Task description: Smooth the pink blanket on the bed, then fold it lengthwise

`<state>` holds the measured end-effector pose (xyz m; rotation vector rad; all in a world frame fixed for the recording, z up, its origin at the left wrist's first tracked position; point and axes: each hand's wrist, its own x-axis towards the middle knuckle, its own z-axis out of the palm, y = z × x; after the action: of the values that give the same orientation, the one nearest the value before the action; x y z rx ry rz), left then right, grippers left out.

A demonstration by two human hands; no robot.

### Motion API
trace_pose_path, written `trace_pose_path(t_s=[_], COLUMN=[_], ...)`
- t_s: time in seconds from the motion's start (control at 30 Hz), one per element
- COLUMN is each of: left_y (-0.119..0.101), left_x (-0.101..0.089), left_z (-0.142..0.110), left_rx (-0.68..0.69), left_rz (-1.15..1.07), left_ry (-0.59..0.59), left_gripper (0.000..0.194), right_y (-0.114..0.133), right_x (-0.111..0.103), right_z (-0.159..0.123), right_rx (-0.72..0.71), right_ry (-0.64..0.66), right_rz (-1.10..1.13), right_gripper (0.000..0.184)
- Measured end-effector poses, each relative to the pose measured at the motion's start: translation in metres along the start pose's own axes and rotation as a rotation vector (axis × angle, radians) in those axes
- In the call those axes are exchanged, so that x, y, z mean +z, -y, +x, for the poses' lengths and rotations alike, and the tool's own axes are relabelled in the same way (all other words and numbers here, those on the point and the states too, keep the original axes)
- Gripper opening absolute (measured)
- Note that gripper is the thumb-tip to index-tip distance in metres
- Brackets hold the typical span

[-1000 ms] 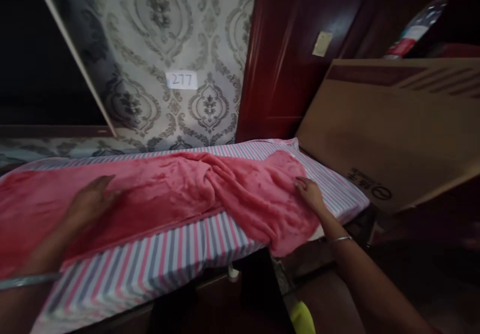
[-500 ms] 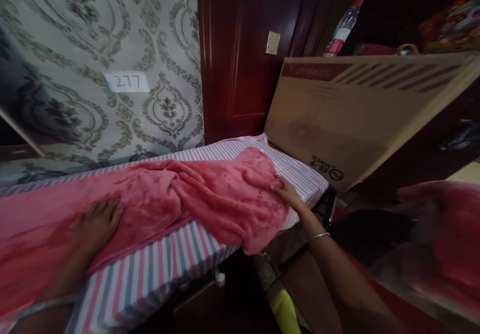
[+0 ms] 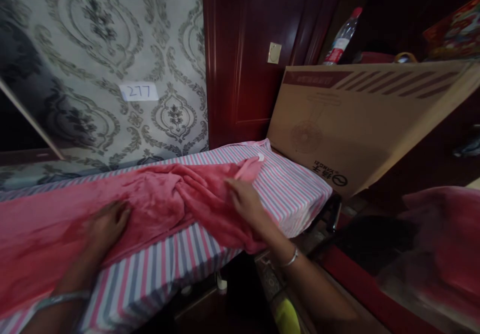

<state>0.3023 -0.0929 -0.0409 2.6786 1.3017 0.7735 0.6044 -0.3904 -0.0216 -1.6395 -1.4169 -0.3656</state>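
Observation:
A pink fleece blanket (image 3: 150, 194) lies rumpled along a narrow surface covered with a pink, white and grey striped sheet (image 3: 285, 179). My left hand (image 3: 108, 226) rests on the blanket, fingers slightly bent and thumb apart, holding nothing visible. Toward the blanket's right end, my right hand (image 3: 245, 201) has its fingers closed on the fabric; the fingertips are partly hidden in the folds. A small white tag (image 3: 261, 157) shows at the blanket's far right corner. The fabric under my right wrist hangs slightly over the front edge.
A large cardboard box (image 3: 360, 119) stands at the right end, with a plastic bottle (image 3: 342, 39) on top. Behind are a patterned wall with a paper label (image 3: 140, 91) and a dark red door (image 3: 240, 59). Pink fabric (image 3: 450, 234) sits at the right.
My right hand has moved left, drawing the blanket's right end with it, and more striped sheet shows there. My left hand stays on the blanket. The view has shifted slightly.

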Motion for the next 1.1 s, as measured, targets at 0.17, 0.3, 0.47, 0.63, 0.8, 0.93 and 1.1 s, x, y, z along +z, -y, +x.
trace_pose_path(t_s=[0.17,0.3,0.47,0.63,0.8,0.93,1.1], left_y=[-0.09,-0.165,-0.226,-0.258,-0.258,-0.248,-0.231], left_x=[-0.002,0.01,0.03,0.043,0.053,0.052,0.041], left_z=[-0.026,-0.03,-0.024,-0.038,-0.043,-0.035,-0.026], left_rx=[0.196,0.381,0.493,0.613,0.601,0.594,0.587], left_rz=[-0.427,-0.604,-0.597,-0.317,-0.173,-0.231,-0.266], left_ry=[-0.01,0.117,0.19,0.221,0.248,0.204,0.06], left_gripper=[0.04,0.038,0.029,0.028,0.011,0.02,0.021], right_y=[0.042,0.042,0.003,-0.046,-0.055,-0.052,-0.048], right_x=[0.06,0.057,0.012,-0.029,-0.03,-0.009,-0.004], right_z=[-0.038,-0.06,-0.086,-0.132,-0.17,-0.181,-0.185], right_rx=[0.013,-0.007,0.058,0.274,0.572,0.765,0.947], right_ry=[0.294,0.316,0.073,-0.149,-0.198,-0.341,-0.358], right_rz=[-0.121,-0.135,-0.077,-0.183,-0.064,0.284,0.656], right_gripper=[0.061,0.061,0.044,0.043,0.047,0.053,0.061])
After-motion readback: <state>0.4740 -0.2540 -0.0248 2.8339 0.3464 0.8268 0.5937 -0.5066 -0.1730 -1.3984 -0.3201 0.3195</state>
